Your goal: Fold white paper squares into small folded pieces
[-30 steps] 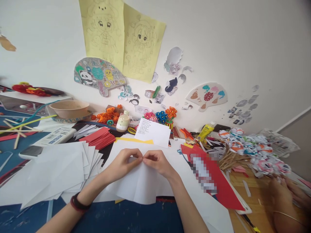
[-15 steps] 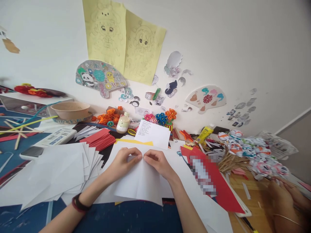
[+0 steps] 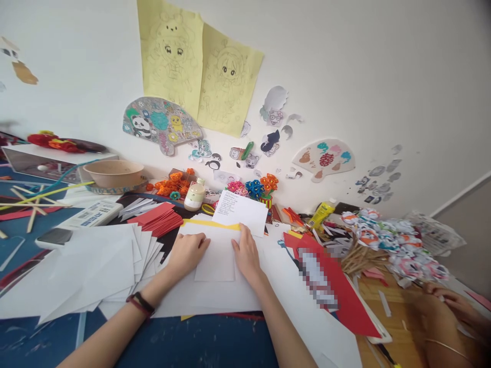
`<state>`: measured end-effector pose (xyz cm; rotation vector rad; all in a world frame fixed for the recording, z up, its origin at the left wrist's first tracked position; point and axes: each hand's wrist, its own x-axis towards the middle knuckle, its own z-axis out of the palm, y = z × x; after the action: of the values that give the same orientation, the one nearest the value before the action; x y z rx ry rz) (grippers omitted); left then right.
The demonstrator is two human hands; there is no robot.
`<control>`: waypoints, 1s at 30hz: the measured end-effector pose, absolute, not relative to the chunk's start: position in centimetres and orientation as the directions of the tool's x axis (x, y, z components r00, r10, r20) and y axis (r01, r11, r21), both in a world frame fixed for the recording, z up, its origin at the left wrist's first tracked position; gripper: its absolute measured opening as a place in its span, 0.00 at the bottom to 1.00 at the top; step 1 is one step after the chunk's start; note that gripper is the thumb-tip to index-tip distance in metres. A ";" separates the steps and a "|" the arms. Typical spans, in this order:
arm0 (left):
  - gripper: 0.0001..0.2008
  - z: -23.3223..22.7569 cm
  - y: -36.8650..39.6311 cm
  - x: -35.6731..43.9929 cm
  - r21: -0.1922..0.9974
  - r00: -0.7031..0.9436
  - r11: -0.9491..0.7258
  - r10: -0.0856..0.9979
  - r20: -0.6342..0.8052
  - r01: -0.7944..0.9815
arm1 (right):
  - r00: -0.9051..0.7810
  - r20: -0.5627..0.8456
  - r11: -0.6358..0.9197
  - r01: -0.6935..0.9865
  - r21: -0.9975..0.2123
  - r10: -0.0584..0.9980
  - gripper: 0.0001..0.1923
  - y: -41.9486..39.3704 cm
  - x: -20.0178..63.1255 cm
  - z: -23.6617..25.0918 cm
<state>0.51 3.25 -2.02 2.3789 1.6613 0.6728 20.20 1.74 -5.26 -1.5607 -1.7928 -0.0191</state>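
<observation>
A folded white sheet of paper [image 3: 215, 267] lies flat on larger white paper in front of me. My left hand [image 3: 188, 253] rests at its left edge, fingers curled in and pressed on the paper; its fingertips are partly hidden. Along the right edge lies my right hand [image 3: 247, 253], thumb and forefinger apart and stretched forward, touching the sheet. Just beyond the hands is a yellow paper strip [image 3: 226, 225], and behind it a white card with handwriting [image 3: 245, 212].
Loose white sheets [image 3: 92, 266] and red paper pieces [image 3: 159, 219] lie to the left. A glue-like bottle [image 3: 194, 195] and pipe-cleaner flowers [image 3: 254, 188] stand at the back. Right are red paper [image 3: 345, 296], paper flowers [image 3: 402, 240] and another person's hand [image 3: 448, 301].
Both hands have come down from the raised, pinched sheet and moved apart. The paper now lies folded flat between them.
</observation>
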 end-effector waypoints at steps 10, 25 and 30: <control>0.17 -2.8 3.8 0.1 0.416 0.255 -0.322 0.944 0.211 0.850 | 0.054 0.494 0.182 0.891 -0.417 0.868 0.24 2.4 20.8 -6.2; 0.20 -1.8 3.6 -0.9 0.401 0.305 -0.335 0.942 0.140 0.853 | 0.085 0.487 0.112 0.926 -0.361 0.869 0.22 2.6 20.7 -5.9; 0.18 -1.5 3.6 -1.2 0.409 0.393 -0.370 0.919 0.030 0.834 | 0.093 0.548 0.091 0.950 -0.300 0.831 0.20 2.5 20.5 -4.7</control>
<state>-1.20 3.56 -1.50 2.3279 1.5253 0.3624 20.46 2.54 -4.70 -1.7567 -1.7545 -0.2450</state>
